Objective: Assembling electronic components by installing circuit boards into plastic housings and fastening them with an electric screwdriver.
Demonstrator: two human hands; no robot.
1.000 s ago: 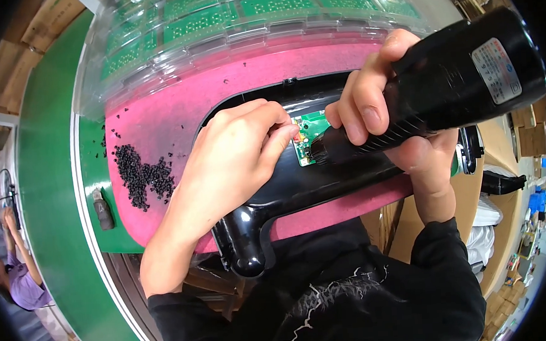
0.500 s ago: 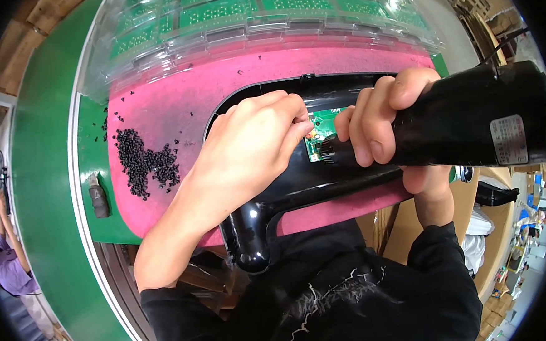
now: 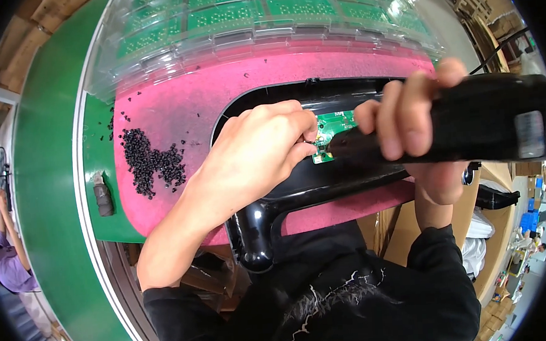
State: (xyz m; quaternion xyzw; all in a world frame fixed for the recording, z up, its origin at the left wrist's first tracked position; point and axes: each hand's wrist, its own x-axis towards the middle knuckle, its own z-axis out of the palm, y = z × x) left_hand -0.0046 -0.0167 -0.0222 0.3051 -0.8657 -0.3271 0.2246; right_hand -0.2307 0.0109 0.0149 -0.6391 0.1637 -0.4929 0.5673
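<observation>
A green circuit board [image 3: 336, 124] lies inside a glossy black plastic housing [image 3: 349, 188] with a stub-like arm at its near left. My left hand [image 3: 262, 149] reaches over the housing, thumb and forefinger pinched at the board's left edge; whatever sits between the fingertips is too small to make out. My right hand [image 3: 407, 121], blurred by motion, is wrapped round a black electric screwdriver [image 3: 489, 120]. Its narrow end points left and down at the board, close to my left fingertips. The hand and tool hide the board's right part.
A pink mat [image 3: 169, 108] lies under the housing on a green table [image 3: 49, 184]. Small black screws [image 3: 150, 162] are heaped at its left. Clear plastic trays [image 3: 258, 31] of green boards stand at the back. A dark stubby object [image 3: 103, 196] lies left; cardboard [image 3: 398, 231] is near right.
My right hand and the screwdriver have shifted slightly right and tilted, baring more of the board. The left fingertips sit a little lower along the board's edge.
</observation>
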